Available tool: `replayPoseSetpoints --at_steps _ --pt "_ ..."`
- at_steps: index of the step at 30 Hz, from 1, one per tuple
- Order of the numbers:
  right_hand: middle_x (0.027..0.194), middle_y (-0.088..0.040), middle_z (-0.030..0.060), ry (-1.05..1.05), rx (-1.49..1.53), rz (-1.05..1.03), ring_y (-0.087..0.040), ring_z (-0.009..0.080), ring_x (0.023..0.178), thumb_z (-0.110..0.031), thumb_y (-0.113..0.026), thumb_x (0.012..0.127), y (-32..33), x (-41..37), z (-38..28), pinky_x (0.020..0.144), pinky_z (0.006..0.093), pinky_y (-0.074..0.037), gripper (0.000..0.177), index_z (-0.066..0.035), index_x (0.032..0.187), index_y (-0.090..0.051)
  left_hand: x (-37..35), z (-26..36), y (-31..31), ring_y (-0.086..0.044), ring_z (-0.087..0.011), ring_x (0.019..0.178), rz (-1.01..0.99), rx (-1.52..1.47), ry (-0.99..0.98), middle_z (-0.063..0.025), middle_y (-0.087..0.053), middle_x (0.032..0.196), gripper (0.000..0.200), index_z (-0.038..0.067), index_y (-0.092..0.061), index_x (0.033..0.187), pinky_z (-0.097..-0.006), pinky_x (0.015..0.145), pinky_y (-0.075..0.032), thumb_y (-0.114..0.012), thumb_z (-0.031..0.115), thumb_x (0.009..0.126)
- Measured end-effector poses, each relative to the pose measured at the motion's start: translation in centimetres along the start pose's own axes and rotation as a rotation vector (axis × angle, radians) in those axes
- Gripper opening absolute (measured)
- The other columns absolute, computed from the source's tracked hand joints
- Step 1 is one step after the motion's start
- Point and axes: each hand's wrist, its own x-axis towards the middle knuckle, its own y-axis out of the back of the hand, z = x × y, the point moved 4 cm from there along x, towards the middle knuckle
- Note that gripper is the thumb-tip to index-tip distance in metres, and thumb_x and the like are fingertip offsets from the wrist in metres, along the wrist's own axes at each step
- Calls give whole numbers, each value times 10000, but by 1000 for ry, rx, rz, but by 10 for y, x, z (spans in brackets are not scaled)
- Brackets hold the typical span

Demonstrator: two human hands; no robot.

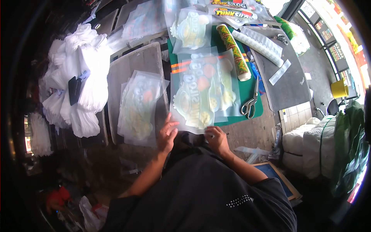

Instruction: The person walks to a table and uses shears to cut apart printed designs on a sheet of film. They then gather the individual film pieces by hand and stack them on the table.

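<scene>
Since the printed film (205, 92) looks thin and slippery, your left hand (168, 134) lies flat on it, fingers spread, while your right hand (217, 140) pinches its near edge.

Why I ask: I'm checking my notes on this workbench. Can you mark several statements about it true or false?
1. The left hand and right hand touch the near edge of the printed sheet. True.
2. The scissors are in the right hand. False: they lie on the green mat, right of the sheet.
3. A pile of white cloth lies at the left. True.
4. The patterned roll stands upright. False: it lies flat on the mat.
</scene>
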Motion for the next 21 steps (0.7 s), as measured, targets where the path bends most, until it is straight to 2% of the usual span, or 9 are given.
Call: replayPoseSetpoints --at_steps 2,4,5,8,11,15,16,17,21 --pt "1006 -639 143 -3 34 -91 -629 324 877 -126 -698 743 -11 -2 -2 778 375 -508 203 -24 914 -653 0 -7 -1 -398 -247 1266 -8 106 -47 -227 -279 1464 365 -25 -504 1205 -335 982 -395 -576 26 851" --pt "993 -639 146 -15 67 -187 -630 319 869 -150 -701 740 -24 -4 -8 783 372 -504 233 -25 932 -656 -3 -12 2 -399 -252 1263 272 -36 -53 -253 -287 1445 582 6 -334 1354 -346 979 -399 -615 33 844" --pt "978 -639 150 -123 78 -286 -631 310 861 -175 -707 737 -34 -4 -12 785 366 -500 266 -28 954 -659 -5 -27 6 -463 -247 1202 332 -248 142 -240 -390 1369 735 21 -170 1419 -342 954 -423 -620 9 839" --pt "978 -645 183 -307 89 -473 -640 292 893 -246 -714 746 -49 -1 -23 807 355 -494 343 -44 1019 -664 -6 -48 20 -540 -226 1097 261 -524 359 -186 -491 1263 646 12 -258 1389 -323 893 -464 -598 -23 840" --pt "962 -668 172 -326 -19 -596 -642 252 915 -281 -723 753 -57 6 -32 815 342 -498 399 -58 1076 -653 4 -34 43 -605 -164 923 175 -332 234 -96 -611 1033 358 -6 -490 1205 -289 806 -494 -520 -48 851" --pt "1082 -602 243 -249 -27 -29 -599 335 1030 -332 -752 733 -27 59 -40 882 378 -471 591 56 1142 -572 19 43 103 -584 -95 835 15 -6 10 -28 -639 919 255 -9 -606 1059 -252 766 -470 -495 -42 831" --pt "1190 -530 244 -143 261 125 -532 334 1130 -307 -795 697 -32 73 -20 926 395 -446 737 62 1250 -479 18 64 123 -581 -92 842 -23 27 0 -26 -636 926 260 -9 -605 1065 -250 767 -467 -501 -39 829" --pt "1310 -448 227 -121 380 111 -440 318 1236 -275 -827 668 -28 90 -31 987 394 -403 887 46 1348 -357 17 89 143 -578 -90 849 -57 62 -13 -24 -633 933 265 -9 -605 1071 -248 769 -464 -506 -36 827" --pt "1339 -445 192 26 527 -195 -412 301 1267 -159 -774 735 -45 120 -74 1039 393 -336 861 24 1399 -257 5 154 214 -564 -89 816 -136 -139 45 -26 -616 939 325 -8 -545 1136 -226 747 -442 -511 -3 813"
